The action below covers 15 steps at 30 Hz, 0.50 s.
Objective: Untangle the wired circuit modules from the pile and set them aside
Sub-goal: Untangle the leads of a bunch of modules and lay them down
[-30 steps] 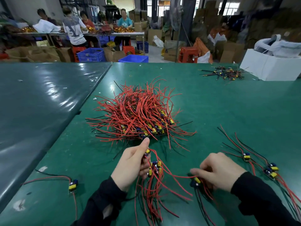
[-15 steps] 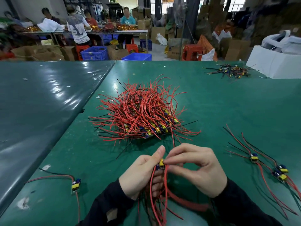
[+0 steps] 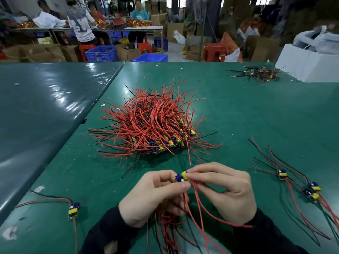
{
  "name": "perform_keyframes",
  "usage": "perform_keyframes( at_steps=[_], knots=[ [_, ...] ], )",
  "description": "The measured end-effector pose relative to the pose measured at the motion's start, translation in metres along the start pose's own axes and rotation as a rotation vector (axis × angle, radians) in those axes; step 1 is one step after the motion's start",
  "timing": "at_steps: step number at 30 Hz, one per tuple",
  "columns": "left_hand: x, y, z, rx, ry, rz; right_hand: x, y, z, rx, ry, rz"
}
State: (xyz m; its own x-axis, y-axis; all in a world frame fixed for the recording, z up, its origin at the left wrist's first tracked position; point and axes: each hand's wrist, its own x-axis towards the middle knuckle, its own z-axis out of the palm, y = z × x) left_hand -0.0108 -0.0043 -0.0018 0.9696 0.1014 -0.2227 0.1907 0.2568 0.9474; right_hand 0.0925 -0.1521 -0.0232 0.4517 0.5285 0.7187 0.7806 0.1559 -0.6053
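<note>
Broadly, the green table (image 3: 256, 114) fills the view, and a darker glossy table (image 3: 45, 107) butts against it on the left, the seam running diagonally up toward the far edge. Past that edge stand blue crates (image 3: 101, 54), red stools (image 3: 213, 52) and cardboard boxes, with people working at a distant bench. A white box (image 3: 308, 65) sits at the far right corner, and a small heap of wired parts (image 3: 256, 74) lies just beside it.

At mid-table lies the pile (image 3: 152, 125) of red and black wires with yellow-and-blue modules along its near side. Bare green mat lies between the pile and the right edge. Three set-aside modules (image 3: 300, 184) lie to the right, wires fanned out, well apart from the pile. A single module (image 3: 73, 210) lies near the left front.

Nearest the camera, the left hand (image 3: 152, 197) grips a bundle of wires (image 3: 170, 228) that hangs downward, thumb and finger curled. The right hand (image 3: 229, 191) pinches the held module (image 3: 182, 176) between fingertips, just in front of the pile. No writing on the modules is legible.
</note>
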Motion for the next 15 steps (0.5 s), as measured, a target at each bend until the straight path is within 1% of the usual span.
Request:
perform_keyframes(
  at_steps=[5, 7, 9, 12, 15],
  knots=[
    [-0.001, 0.001, -0.002, 0.001, -0.015, 0.014, 0.004, -0.003, -0.003, 0.028, 0.001, -0.012],
    [-0.003, 0.003, -0.004, 0.006, -0.019, 0.025, 0.006, -0.004, -0.006, 0.057, 0.0, 0.018],
    [-0.003, 0.004, -0.006, 0.005, -0.008, 0.038, 0.007, -0.006, -0.006, 0.144, 0.005, 0.115],
    [-0.005, 0.005, -0.006, 0.019, -0.013, 0.05, 0.006, -0.009, -0.003, 0.369, 0.045, 0.317],
    [-0.007, 0.006, -0.004, 0.055, -0.037, 0.055, 0.011, -0.011, -0.003, 0.543, 0.079, 0.549]
  ],
)
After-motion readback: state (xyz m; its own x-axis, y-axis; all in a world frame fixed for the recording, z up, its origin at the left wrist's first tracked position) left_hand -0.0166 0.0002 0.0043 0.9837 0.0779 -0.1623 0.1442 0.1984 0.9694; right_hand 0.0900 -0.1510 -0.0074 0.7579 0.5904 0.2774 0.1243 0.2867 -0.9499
